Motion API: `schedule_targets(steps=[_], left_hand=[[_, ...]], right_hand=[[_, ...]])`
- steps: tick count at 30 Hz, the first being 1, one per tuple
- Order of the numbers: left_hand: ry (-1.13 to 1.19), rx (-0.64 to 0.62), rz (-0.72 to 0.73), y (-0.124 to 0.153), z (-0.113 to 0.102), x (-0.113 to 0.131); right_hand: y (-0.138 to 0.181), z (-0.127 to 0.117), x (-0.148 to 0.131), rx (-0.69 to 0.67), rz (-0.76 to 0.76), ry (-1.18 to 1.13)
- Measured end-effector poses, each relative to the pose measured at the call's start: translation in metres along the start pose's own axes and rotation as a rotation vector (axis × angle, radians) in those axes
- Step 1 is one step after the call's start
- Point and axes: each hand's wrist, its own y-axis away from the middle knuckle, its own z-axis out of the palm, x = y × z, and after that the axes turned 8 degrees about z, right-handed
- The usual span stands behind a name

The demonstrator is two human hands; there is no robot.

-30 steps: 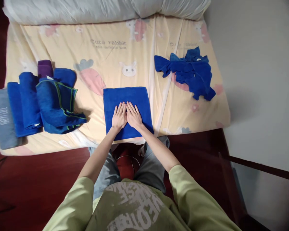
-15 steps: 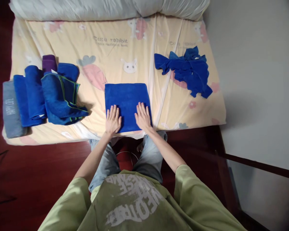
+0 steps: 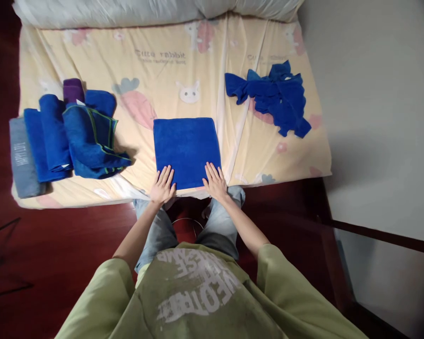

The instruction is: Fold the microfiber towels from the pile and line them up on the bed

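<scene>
A folded blue towel lies flat and square on the yellow cartoon-print mattress, close to its near edge. My left hand rests flat at the towel's near left corner, fingers spread and holding nothing. At the near right corner my right hand lies the same way, fingers stretched out on the cloth.
A pile of folded blue towels with a purple one and a grey one sits at the mattress's left end. A crumpled blue cloth lies at the right. White rolled bedding lines the far edge. Dark red floor surrounds my knees.
Both hands slid from the towel's middle, where they lay together, apart and back toward me to its two near corners. The towel lies flat as before.
</scene>
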Motion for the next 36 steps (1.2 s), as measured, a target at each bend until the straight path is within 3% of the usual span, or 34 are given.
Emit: schedule_targets(steps=[5, 10, 14, 17, 24, 29, 36], left_hand=[[-0.041, -0.031, 0.064, -0.001, -0.012, 0.0], [-0.008, -0.144, 0.155, 0.023, -0.034, -0.016], [0.025, -0.175, 0.193, 0.037, -0.04, -0.029], [0.041, -0.164, 0.253, 0.031, -0.042, -0.04], [0.096, -0.066, 0.415, 0.003, -0.024, -0.075], [0.092, -0.011, 0.372, 0.01, -0.005, -0.087], [0.084, 0.047, 0.332, 0.015, -0.003, -0.087]], right_hand=[[0.002, -0.011, 0.002, 0.04, -0.09, -0.074], [0.024, -0.031, 0.035, 0.049, -0.246, -0.188], [0.039, -0.027, 0.054, 0.139, -0.209, -0.289], [0.039, -0.021, 0.057, 0.21, -0.169, -0.354], [0.015, -0.013, 0.06, 0.228, -0.138, -0.36], [0.007, -0.005, 0.062, 0.302, -0.109, -0.398], [0.004, -0.008, 0.065, 0.278, -0.047, -0.458]])
